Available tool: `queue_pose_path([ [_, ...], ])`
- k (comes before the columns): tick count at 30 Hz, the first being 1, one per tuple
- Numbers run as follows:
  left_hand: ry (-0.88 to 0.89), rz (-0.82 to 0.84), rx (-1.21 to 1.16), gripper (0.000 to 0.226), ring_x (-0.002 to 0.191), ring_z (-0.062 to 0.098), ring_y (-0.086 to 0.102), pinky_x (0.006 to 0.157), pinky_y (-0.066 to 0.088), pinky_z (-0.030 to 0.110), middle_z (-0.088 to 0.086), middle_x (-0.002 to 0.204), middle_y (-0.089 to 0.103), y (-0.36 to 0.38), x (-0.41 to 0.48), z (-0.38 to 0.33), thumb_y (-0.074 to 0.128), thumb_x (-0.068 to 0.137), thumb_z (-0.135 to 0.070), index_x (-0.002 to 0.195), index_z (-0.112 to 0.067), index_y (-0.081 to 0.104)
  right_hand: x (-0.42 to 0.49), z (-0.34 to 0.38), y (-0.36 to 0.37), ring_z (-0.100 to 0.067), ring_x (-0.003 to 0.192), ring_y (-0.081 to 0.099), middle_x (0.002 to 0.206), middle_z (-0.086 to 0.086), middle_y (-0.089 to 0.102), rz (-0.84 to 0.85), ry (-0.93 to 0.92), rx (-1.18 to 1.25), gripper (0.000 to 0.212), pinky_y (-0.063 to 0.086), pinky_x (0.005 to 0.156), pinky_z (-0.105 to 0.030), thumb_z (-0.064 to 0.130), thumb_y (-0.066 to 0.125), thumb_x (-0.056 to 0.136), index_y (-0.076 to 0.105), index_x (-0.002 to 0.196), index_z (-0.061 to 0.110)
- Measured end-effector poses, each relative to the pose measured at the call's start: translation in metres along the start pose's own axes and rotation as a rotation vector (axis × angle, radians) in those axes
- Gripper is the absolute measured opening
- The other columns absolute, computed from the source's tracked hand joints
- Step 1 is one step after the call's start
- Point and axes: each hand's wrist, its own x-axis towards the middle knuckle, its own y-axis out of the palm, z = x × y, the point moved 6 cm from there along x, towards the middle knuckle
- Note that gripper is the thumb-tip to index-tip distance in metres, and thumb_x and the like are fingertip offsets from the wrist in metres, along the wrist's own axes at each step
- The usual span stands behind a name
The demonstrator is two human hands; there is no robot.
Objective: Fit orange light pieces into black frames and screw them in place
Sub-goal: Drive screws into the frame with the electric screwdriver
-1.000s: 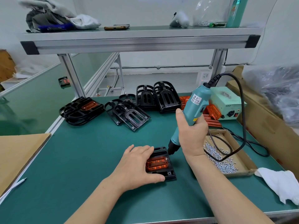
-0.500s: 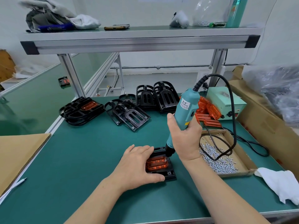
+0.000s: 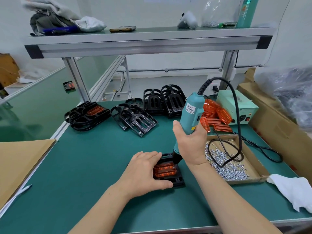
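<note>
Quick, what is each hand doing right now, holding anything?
Left hand: open, fingers flat, pressing down on the black frame with the orange light piece in it.
Right hand: closed around the teal electric screwdriver, its tip down at the frame.

Teal electric screwdriver [image 3: 190, 119], white label [image 3: 190, 109]: two Chinese characters, too small to make out, above a Latin word ending "WISE", first letters unclear; small print under it unreadable; pale green power box [image 3: 236, 105] at the bench's far right corner, front face: "ED", start hidden.
</note>
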Motion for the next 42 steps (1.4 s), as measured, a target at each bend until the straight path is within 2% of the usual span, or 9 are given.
queue_pose_path([
  [6, 0.013, -0.010, 0.009, 0.109, 0.126, 0.006, 0.043, 0.107, 0.015, 0.020, -0.018, 0.134, 0.050, -0.001, 0.001, 0.000, 0.046, 0.061, -0.093, 0.145, -0.024, 0.043, 0.002, 0.004, -0.010, -0.004, 0.061, 0.052, 0.066, 0.017, 0.059, 0.053, 0.004, 0.115, 0.013, 0.045, 0.061, -0.019, 0.042, 0.070, 0.081, 0.062, 0.075, 0.033],
  [12, 0.015, -0.017, 0.007, 0.111, 0.129, 0.006, 0.041, 0.109, 0.016, 0.021, -0.018, 0.137, 0.049, -0.001, 0.000, 0.001, 0.047, 0.061, -0.094, 0.146, -0.023, 0.043, 0.011, 0.027, -0.011, -0.007, 0.063, 0.053, 0.069, 0.014, 0.060, 0.089, -0.064, 0.172, 0.015, 0.046, 0.064, -0.022, 0.035, 0.071, 0.085, 0.063, 0.079, 0.024],
  [15, 0.004, -0.006, 0.007, 0.115, 0.133, 0.004, 0.037, 0.113, 0.012, 0.022, -0.020, 0.143, 0.044, 0.000, 0.000, 0.003, 0.045, 0.059, -0.096, 0.149, -0.025, 0.038, 0.023, 0.032, -0.021, -0.008, 0.065, 0.055, 0.068, 0.014, 0.060, 0.050, -0.045, 0.179, 0.012, 0.048, 0.066, -0.028, 0.035, 0.073, 0.083, 0.064, 0.078, 0.029],
  [19, -0.003, -0.020, -0.002, 0.113, 0.135, 0.003, 0.034, 0.113, 0.007, 0.019, -0.022, 0.145, 0.040, 0.001, -0.001, 0.005, 0.045, 0.060, -0.096, 0.150, -0.028, 0.037, 0.036, 0.016, -0.047, -0.009, 0.061, 0.055, 0.065, 0.012, 0.059, -0.111, 0.104, 0.306, 0.013, 0.050, 0.060, -0.027, 0.035, 0.077, 0.077, 0.065, 0.076, 0.030],
  [24, -0.003, -0.004, 0.015, 0.114, 0.136, 0.002, 0.033, 0.117, 0.008, 0.023, -0.022, 0.148, 0.037, 0.003, -0.001, 0.005, 0.044, 0.060, -0.096, 0.151, -0.028, 0.034, 0.045, -0.031, -0.080, -0.007, 0.067, 0.062, 0.076, 0.008, 0.066, -0.353, 0.366, 0.496, 0.025, 0.051, 0.065, -0.026, 0.025, 0.079, 0.080, 0.062, 0.097, 0.017],
  [29, -0.014, 0.011, 0.031, 0.114, 0.137, 0.001, 0.031, 0.119, 0.008, 0.026, -0.021, 0.151, 0.035, 0.002, -0.001, 0.004, 0.043, 0.061, -0.097, 0.152, -0.029, 0.033, 0.040, -0.065, -0.104, -0.003, 0.057, 0.062, 0.065, 0.011, 0.067, -0.475, 0.501, 0.569, 0.022, 0.050, 0.053, -0.018, 0.023, 0.078, 0.082, 0.061, 0.095, 0.016],
  [33, -0.022, 0.029, 0.028, 0.115, 0.141, 0.000, 0.026, 0.118, -0.001, 0.023, -0.020, 0.154, 0.032, 0.003, -0.001, 0.005, 0.042, 0.060, -0.097, 0.153, -0.030, 0.030, 0.030, -0.085, -0.113, -0.004, 0.055, 0.062, 0.069, 0.008, 0.067, -0.512, 0.618, 0.584, 0.026, 0.050, 0.052, -0.020, 0.026, 0.078, 0.081, 0.061, 0.098, 0.016],
  [38, -0.034, 0.099, -0.017, 0.121, 0.143, -0.004, 0.019, 0.121, -0.008, 0.031, -0.019, 0.155, 0.029, 0.001, 0.001, 0.005, 0.041, 0.057, -0.100, 0.155, -0.031, 0.022, 0.025, -0.097, -0.115, -0.009, 0.064, 0.055, 0.081, 0.001, 0.054, -0.497, 0.761, 0.675, 0.032, 0.050, 0.070, -0.032, 0.028, 0.076, 0.084, 0.057, 0.106, 0.015],
  [42, 0.009, 0.036, -0.051, 0.100, 0.141, 0.002, 0.028, 0.123, 0.001, 0.032, -0.016, 0.149, 0.039, -0.017, 0.017, -0.020, 0.031, 0.071, -0.093, 0.149, -0.032, 0.037, 0.023, -0.101, -0.120, -0.006, 0.054, 0.056, 0.073, 0.003, 0.055, -0.518, 0.829, 0.745, 0.025, 0.052, 0.054, -0.023, 0.029, 0.077, 0.084, 0.060, 0.096, 0.016],
])
